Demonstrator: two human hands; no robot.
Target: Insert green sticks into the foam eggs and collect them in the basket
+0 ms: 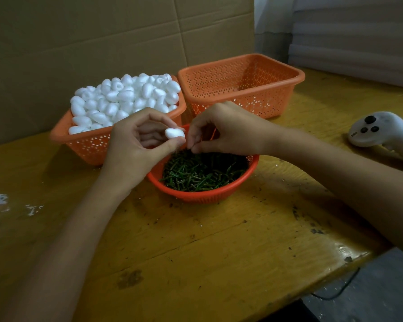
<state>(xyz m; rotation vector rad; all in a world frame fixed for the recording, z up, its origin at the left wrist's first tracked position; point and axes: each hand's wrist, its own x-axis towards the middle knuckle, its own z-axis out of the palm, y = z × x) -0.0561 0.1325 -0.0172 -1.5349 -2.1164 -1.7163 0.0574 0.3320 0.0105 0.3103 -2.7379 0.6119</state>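
On the table (219, 247), the bowl (203, 195) of sticks (203, 170) stands nearest. Just above its far rim, the left hand (135, 145) pinches one egg (174, 133) between thumb and curled fingers. The right hand (223, 129) presses thumb and forefinger together beside it, I think on a stick, though that is too small to see. The step seems to be insertion: the next move needs the stick aimed at the egg's end and pushed straight in. The egg's long axis lies sideways and points at the right hand. Behind are the full basket (84, 145) and the empty basket (242, 63).
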